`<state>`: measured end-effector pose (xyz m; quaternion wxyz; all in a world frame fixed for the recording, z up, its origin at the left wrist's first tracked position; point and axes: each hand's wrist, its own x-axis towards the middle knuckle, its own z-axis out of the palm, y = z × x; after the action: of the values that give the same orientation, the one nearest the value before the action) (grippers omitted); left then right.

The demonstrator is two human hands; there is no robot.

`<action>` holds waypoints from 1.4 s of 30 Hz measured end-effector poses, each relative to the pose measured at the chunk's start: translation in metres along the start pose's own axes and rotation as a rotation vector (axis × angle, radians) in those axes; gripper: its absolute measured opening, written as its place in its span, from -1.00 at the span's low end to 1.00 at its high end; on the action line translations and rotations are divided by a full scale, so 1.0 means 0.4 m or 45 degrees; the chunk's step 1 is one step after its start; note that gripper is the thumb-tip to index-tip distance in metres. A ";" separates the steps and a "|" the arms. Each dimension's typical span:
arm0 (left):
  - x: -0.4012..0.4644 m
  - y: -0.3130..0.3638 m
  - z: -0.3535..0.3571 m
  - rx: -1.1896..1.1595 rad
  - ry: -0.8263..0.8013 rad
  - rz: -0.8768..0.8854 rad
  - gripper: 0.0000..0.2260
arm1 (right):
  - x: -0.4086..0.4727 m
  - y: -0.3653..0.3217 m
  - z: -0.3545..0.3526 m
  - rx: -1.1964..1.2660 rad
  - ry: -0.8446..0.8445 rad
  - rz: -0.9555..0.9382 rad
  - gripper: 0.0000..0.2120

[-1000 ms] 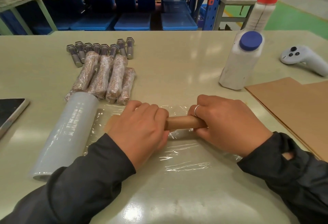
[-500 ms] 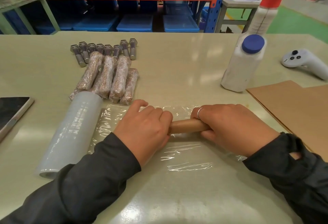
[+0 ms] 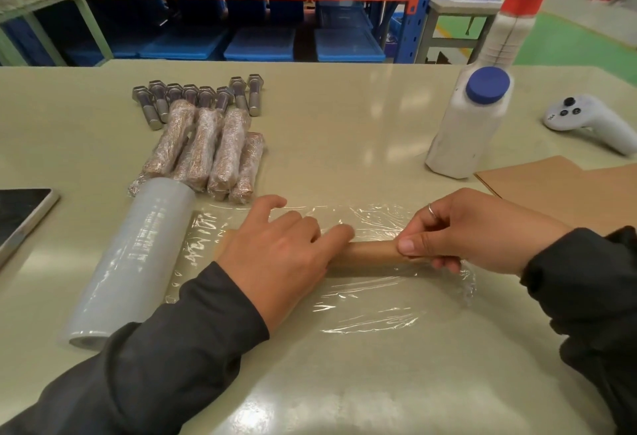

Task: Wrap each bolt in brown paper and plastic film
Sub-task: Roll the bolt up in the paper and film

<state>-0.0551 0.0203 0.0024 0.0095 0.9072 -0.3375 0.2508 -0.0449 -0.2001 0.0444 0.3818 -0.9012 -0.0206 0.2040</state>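
Bolt in brown paper (image 3: 370, 252) lies across the sheet of plastic film (image 3: 372, 310) spread on the bench (image 3: 344, 131), between both hands. The right hand (image 3: 479, 231) pinches the right end of the paper roll between thumb and curled fingers. The left hand (image 3: 275, 255) rests on the left part of the roll with fingers fairly straight and spread, pressing rather than gripping. The film appears not yet pulled over the roll, though its far edge is hard to trace against the glossy surface.

Progress, judged from the layout:
- Four finished bundles (image 3: 206, 152), paper under film, lie side by side just beyond the film roll (image 3: 134, 259).
- The current bolt has its paper layer; the film layer remains to be applied.
- A row of bare bolts (image 3: 203, 97) sits behind the finished bundles; about eight heads show, all untouched.
- Brown paper sheets (image 3: 568, 190) lie at the right edge, near the white bottle (image 3: 465, 131).

The task is roughly one third complete.
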 end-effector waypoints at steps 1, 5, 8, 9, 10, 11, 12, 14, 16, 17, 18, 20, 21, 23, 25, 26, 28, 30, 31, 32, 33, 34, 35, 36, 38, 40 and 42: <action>0.000 -0.001 -0.001 -0.015 -0.013 0.010 -0.75 | 0.002 0.001 0.003 -0.002 0.017 0.012 -0.93; 0.001 -0.004 -0.001 -0.083 -0.063 0.044 -0.63 | 0.003 0.000 0.023 -0.078 0.035 0.041 -0.98; 0.003 -0.007 0.002 -0.128 -0.076 0.059 -0.64 | -0.001 -0.006 0.027 -0.073 0.075 0.034 -0.91; 0.003 -0.007 0.003 -0.137 -0.079 0.064 -0.65 | -0.003 -0.008 0.026 -0.081 0.066 0.027 -0.88; 0.003 -0.007 0.003 -0.140 -0.080 0.069 -0.67 | -0.005 -0.011 0.025 -0.085 0.040 0.015 -0.85; 0.003 -0.007 0.003 -0.137 -0.079 0.076 -0.69 | -0.008 -0.012 0.022 -0.083 0.006 0.002 -0.83; 0.003 -0.007 0.003 -0.129 -0.076 0.079 -0.71 | -0.011 -0.012 0.017 -0.083 -0.026 -0.008 -0.80; 0.003 -0.007 0.002 -0.118 -0.074 0.072 -0.71 | -0.018 -0.011 0.004 -0.076 -0.074 -0.025 -0.74; 0.004 -0.006 0.002 -0.116 -0.074 0.071 -0.71 | -0.023 -0.010 -0.009 -0.010 -0.103 -0.037 -0.68; 0.004 -0.006 0.003 -0.115 -0.072 0.071 -0.71 | -0.025 -0.011 -0.014 0.038 -0.117 -0.040 -0.66; 0.003 -0.007 0.003 -0.111 -0.069 0.070 -0.71 | -0.026 -0.010 -0.017 0.084 -0.130 -0.040 -0.65; 0.003 -0.006 0.003 -0.102 -0.065 0.067 -0.72 | -0.024 -0.006 -0.021 0.142 -0.150 -0.041 -0.65; 0.002 -0.006 0.003 -0.101 -0.064 0.066 -0.72 | -0.023 -0.004 -0.022 0.160 -0.158 -0.040 -0.65; 0.003 -0.005 0.004 -0.105 -0.063 0.065 -0.72 | -0.021 -0.002 -0.024 0.182 -0.167 -0.040 -0.65; 0.003 -0.005 0.005 -0.112 -0.066 0.065 -0.71 | -0.020 -0.002 -0.026 0.196 -0.185 -0.038 -0.65; 0.003 -0.005 0.005 -0.112 -0.067 0.064 -0.71 | -0.020 -0.002 -0.027 0.199 -0.197 -0.036 -0.65; 0.003 -0.005 0.006 -0.115 -0.070 0.062 -0.71 | -0.019 -0.001 -0.028 0.198 -0.211 -0.039 -0.65; 0.003 -0.005 0.007 -0.120 -0.071 0.063 -0.71 | -0.016 -0.003 -0.023 0.190 -0.188 -0.048 -0.69; 0.003 -0.005 0.008 -0.119 -0.070 0.064 -0.71 | -0.014 -0.005 -0.018 0.171 -0.161 -0.054 -0.73; 0.002 -0.005 0.008 -0.117 -0.070 0.066 -0.70 | -0.011 -0.008 -0.013 0.146 -0.128 -0.059 -0.76; 0.001 -0.005 0.009 -0.114 -0.069 0.068 -0.70 | -0.009 -0.012 -0.007 0.128 -0.092 -0.060 -0.76; 0.001 -0.004 0.009 -0.113 -0.068 0.068 -0.70 | -0.007 -0.014 -0.001 0.127 -0.050 -0.061 -0.75; 0.001 -0.004 0.009 -0.113 -0.068 0.066 -0.70 | -0.005 -0.015 0.005 0.139 -0.007 -0.067 -0.74; 0.001 -0.004 0.008 -0.116 -0.070 0.064 -0.70 | -0.004 -0.016 0.009 0.154 0.030 -0.076 -0.73; 0.001 -0.004 0.008 -0.121 -0.075 0.060 -0.69 | -0.003 -0.017 0.016 0.158 0.067 -0.092 -0.70; 0.000 -0.004 0.008 -0.130 -0.074 0.059 -0.70 | -0.004 -0.015 0.015 0.113 0.059 -0.095 -0.73; -0.001 -0.005 0.007 -0.134 -0.075 0.062 -0.70 | -0.005 -0.012 0.007 0.071 0.030 -0.089 -0.81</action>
<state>-0.0530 0.0214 0.0001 0.0411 0.9040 -0.3723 0.2062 -0.0471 -0.1953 0.0467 0.4138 -0.8913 -0.0420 0.1804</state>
